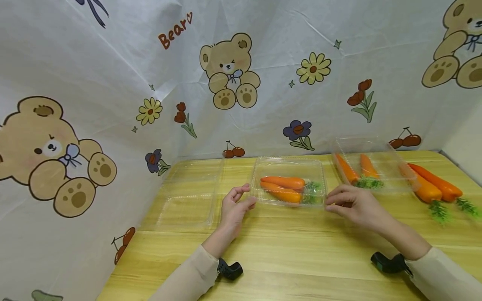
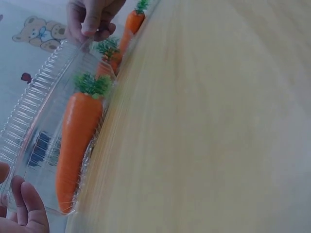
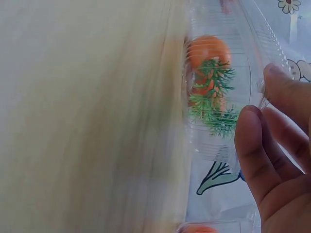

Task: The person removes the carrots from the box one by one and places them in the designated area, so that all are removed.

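A clear plastic box stands mid-table with two orange carrots inside, their green tops toward the right. At the box's left front corner, my left hand holds the edge between thumb and fingers; the left wrist view shows the rim there, beside the fingers. My right hand pinches the right edge of the same box, thumb against fingertips, plainest in the right wrist view. Whether the lid is fully fastened cannot be told.
At left lies another clear plastic container. A third clear container at right has two carrots in it. Two loose carrots lie beside it. A bear-printed cloth hangs behind the wooden table.
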{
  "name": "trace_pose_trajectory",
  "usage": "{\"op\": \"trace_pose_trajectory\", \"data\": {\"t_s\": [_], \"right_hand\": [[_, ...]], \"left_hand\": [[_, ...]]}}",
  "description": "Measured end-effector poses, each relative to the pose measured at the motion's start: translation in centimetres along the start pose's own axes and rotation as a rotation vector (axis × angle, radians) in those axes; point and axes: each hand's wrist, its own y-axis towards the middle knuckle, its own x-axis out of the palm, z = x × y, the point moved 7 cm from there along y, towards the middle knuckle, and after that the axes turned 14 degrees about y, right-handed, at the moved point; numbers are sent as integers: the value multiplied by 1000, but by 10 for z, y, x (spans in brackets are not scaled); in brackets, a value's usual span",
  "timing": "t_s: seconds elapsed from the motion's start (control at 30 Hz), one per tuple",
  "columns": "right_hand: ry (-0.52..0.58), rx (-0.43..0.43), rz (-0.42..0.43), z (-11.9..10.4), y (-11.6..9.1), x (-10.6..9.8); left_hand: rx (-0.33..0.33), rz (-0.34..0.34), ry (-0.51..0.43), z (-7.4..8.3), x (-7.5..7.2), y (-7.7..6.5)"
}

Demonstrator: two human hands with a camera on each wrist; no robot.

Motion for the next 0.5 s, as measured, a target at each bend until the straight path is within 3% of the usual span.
{"op": "trace_pose_trajectory", "data": {"t_s": [0.27,0.5], "right_hand": [[-62,-117,-32,-3,7,-1],[-117,-175,16,-1,6,1]], "left_hand": [[-5,-12,0,0,0,0],[-8,-23,8,-1,0,1]]}}
